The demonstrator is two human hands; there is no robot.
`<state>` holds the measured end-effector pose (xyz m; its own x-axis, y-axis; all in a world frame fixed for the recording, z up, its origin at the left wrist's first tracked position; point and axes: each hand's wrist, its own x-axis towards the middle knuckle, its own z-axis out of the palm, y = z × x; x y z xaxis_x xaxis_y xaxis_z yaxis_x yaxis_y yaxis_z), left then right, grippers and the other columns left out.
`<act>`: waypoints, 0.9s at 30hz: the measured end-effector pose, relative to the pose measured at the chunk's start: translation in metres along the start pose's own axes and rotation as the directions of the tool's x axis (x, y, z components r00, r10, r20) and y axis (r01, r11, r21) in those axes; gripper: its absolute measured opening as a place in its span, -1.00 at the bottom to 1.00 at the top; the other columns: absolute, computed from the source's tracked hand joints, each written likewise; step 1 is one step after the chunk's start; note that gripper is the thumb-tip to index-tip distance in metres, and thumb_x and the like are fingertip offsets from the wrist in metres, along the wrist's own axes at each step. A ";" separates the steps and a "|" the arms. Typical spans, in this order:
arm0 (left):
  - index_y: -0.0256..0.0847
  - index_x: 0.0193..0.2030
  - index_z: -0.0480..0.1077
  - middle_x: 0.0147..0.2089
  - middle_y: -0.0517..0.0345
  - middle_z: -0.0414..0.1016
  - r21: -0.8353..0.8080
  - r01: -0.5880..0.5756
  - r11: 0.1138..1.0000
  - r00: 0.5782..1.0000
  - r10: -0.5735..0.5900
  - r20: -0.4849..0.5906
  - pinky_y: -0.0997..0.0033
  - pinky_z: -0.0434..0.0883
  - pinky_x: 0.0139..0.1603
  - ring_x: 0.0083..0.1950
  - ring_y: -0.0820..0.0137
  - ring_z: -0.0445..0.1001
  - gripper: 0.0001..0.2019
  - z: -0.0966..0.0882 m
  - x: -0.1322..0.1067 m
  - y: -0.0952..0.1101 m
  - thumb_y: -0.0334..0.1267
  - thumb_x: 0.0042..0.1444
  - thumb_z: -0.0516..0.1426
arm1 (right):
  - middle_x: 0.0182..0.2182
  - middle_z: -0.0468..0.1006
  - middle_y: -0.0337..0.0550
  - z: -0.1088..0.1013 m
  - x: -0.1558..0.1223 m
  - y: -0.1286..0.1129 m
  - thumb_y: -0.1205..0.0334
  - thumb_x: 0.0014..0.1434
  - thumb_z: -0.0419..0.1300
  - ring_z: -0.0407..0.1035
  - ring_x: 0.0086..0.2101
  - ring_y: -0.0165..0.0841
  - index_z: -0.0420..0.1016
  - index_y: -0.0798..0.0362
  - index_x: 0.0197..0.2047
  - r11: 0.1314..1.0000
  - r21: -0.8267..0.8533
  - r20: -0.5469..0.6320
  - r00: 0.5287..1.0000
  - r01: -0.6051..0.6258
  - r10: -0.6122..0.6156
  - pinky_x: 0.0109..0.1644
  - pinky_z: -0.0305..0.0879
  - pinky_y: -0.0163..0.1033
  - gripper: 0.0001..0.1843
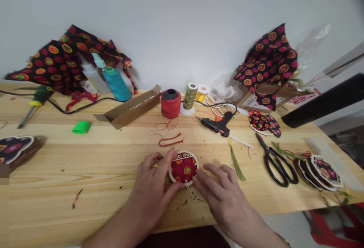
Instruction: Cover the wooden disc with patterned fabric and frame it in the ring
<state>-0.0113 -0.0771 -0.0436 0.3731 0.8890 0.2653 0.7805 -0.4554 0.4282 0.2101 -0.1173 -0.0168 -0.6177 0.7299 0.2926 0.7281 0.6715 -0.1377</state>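
A round wooden-framed ornament (183, 169) lies on the table, its dark red patterned fabric set under a fretwork strip at the top, with a small loop at the bottom. My left hand (157, 181) grips its left side, index finger at the upper rim and thumb at the lower edge. At its right rim, the fingertips of my right hand (223, 191) touch the frame, the fingers stretched and slightly apart. A red cord (171, 140) lies just beyond the ornament. Dark fabric scraps (184, 202) are scattered below it.
Black scissors (274, 160), a glue gun (217, 124) and stacked ornaments (320, 172) are on the right. Red thread (170, 105), a green spool (190, 98) and a cardboard tray (131, 107) stand behind. A soldering iron (38, 98) and green cap (81, 127) lie left.
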 end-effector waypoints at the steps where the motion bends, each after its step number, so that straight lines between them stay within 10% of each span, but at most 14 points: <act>1: -0.25 0.31 0.05 0.02 -0.09 0.53 0.002 -0.003 1.000 1.000 0.003 0.000 0.00 0.32 0.03 0.06 0.04 0.27 -0.32 0.000 0.000 0.000 -0.25 0.09 0.24 | 0.06 0.49 -0.02 0.000 0.000 0.000 0.43 0.29 -0.04 0.14 0.10 -0.09 0.36 0.23 0.16 1.000 0.000 0.001 1.000 0.006 -0.006 0.10 -0.06 0.04 -0.60; 27: -0.22 0.31 0.06 0.05 -0.04 0.54 -0.051 0.040 0.998 0.998 -0.038 0.041 -0.04 0.27 0.08 0.10 0.03 0.25 -0.34 -0.002 0.000 0.001 -0.27 0.11 0.22 | 0.04 0.48 -0.06 0.001 0.002 0.002 0.57 0.14 -0.05 0.19 0.06 -0.13 0.33 0.18 0.17 0.997 0.081 0.022 1.000 -0.007 0.005 0.11 -0.04 0.02 -0.46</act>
<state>-0.0109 -0.0774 -0.0416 0.3634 0.9068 0.2136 0.7684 -0.4213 0.4817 0.2097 -0.1147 -0.0173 -0.6205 0.7360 0.2707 0.7059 0.6745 -0.2160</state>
